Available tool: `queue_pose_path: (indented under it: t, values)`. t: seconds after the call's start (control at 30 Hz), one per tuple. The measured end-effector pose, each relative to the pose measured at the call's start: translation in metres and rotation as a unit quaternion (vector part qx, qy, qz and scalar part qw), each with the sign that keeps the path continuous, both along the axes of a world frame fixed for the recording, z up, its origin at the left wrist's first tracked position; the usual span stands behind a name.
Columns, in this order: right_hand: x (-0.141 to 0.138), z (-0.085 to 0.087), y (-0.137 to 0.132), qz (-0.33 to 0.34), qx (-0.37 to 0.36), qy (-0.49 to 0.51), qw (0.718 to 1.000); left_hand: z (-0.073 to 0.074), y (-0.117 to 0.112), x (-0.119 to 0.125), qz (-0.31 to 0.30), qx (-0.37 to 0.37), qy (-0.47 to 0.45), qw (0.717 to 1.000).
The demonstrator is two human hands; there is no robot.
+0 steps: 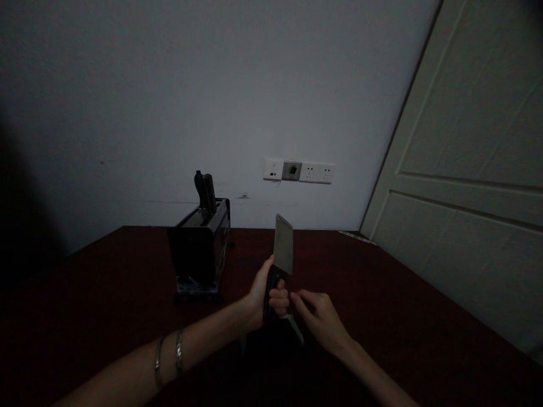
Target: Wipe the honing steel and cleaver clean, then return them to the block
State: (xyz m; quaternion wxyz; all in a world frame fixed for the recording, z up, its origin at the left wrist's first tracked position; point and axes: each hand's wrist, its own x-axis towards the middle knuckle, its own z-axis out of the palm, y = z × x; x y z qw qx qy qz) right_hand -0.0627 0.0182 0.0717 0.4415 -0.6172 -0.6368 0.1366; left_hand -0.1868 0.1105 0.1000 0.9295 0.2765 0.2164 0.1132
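Observation:
My left hand [271, 294] is wrapped round the black handle of a cleaver [283, 246]. Its broad grey blade points up and away from me, with a small hole near the top corner. Just right of the handle is my right hand [320, 316], its fingers bent and the thumb and fingertips drawn together. Whether anything small is pinched there cannot be made out. Below my hands, a pale curved strip [296, 329] shows against a dark shape too dim to identify. A black knife block [197, 254] stands to the left, with two dark handles [205, 192] sticking out of its top.
The dark red tabletop [339, 265] reaches back to a grey wall [169, 102]. Sockets and a switch plate [316, 173] are on that wall. A pale panelled door [466, 169] leans in view on the right, with a thin strip [357, 237] lying near the table's back right corner.

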Motion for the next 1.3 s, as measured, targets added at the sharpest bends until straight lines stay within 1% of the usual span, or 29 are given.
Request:
queue_pose_path:
  t: [0.07, 0.17, 0.27, 0.4, 0.5, 0.57, 0.63, 0.67, 0.7, 0.77, 0.83, 0.87, 0.9, 0.93, 0.97, 1.03, 1.13, 1.2, 1.3]
  values:
    - [-0.004, -0.004, -0.007, 0.063, 0.002, -0.060, 0.996, 0.000, 0.006, -0.004, -0.010, -0.024, -0.047, 0.999]
    - [-0.009, -0.007, -0.017, 0.161, 0.009, -0.107, 0.981, 0.000, 0.014, -0.012, -0.023, -0.038, -0.117, 0.992]
    - [-0.014, -0.006, -0.023, 0.216, -0.008, -0.148, 0.965, 0.001, 0.019, -0.018, -0.032, -0.033, -0.160, 0.986]
    - [-0.022, -0.003, -0.020, 0.254, -0.042, -0.188, 0.948, 0.004, 0.018, -0.022, -0.044, -0.021, -0.194, 0.980]
    - [-0.028, 0.000, -0.013, 0.251, -0.053, -0.217, 0.942, 0.004, 0.015, -0.026, -0.057, -0.010, -0.210, 0.976]
    - [-0.030, 0.000, -0.009, 0.245, -0.055, -0.233, 0.940, 0.001, 0.013, -0.030, -0.077, -0.001, -0.229, 0.970]
    - [-0.029, -0.001, -0.006, 0.245, -0.054, -0.217, 0.944, -0.002, 0.011, -0.035, -0.099, 0.007, -0.259, 0.961]
    - [-0.026, -0.003, -0.005, 0.242, -0.053, -0.191, 0.950, -0.004, 0.010, -0.038, -0.109, 0.010, -0.273, 0.956]
    - [-0.023, -0.005, -0.004, 0.233, -0.051, -0.153, 0.959, -0.006, 0.008, -0.041, -0.115, 0.012, -0.283, 0.952]
    - [-0.013, -0.009, 0.000, 0.192, -0.046, -0.059, 0.979, -0.008, 0.005, -0.046, -0.118, 0.014, -0.291, 0.949]
    - [-0.001, -0.016, 0.008, 0.113, -0.036, 0.065, 0.991, -0.011, 0.002, -0.051, -0.118, 0.014, -0.289, 0.950]
    - [0.007, -0.019, 0.013, 0.064, -0.029, 0.141, 0.988, -0.012, 0.001, -0.053, -0.119, 0.012, -0.289, 0.950]
    - [0.014, -0.022, 0.019, 0.009, -0.020, 0.226, 0.974, -0.014, 0.000, -0.054, -0.121, 0.010, -0.290, 0.949]
    - [0.021, -0.024, 0.025, -0.047, -0.017, 0.313, 0.948, -0.016, -0.001, -0.055, -0.124, 0.007, -0.291, 0.949]
    - [0.029, -0.025, 0.031, -0.083, -0.010, 0.355, 0.931, -0.017, -0.001, -0.055, -0.127, 0.005, -0.291, 0.948]
    - [0.042, -0.024, 0.043, -0.120, 0.002, 0.403, 0.907, -0.021, 0.000, -0.056, -0.131, 0.004, -0.290, 0.948]
    - [0.056, -0.012, 0.054, -0.129, 0.019, 0.441, 0.888, -0.026, 0.001, -0.055, -0.141, 0.009, -0.290, 0.947]
    - [0.062, 0.002, 0.060, -0.128, 0.032, 0.452, 0.882, -0.030, 0.001, -0.055, -0.152, 0.011, -0.292, 0.944]
    - [0.066, 0.027, 0.068, -0.130, 0.066, 0.437, 0.888, -0.037, 0.000, -0.055, -0.162, 0.011, -0.292, 0.942]
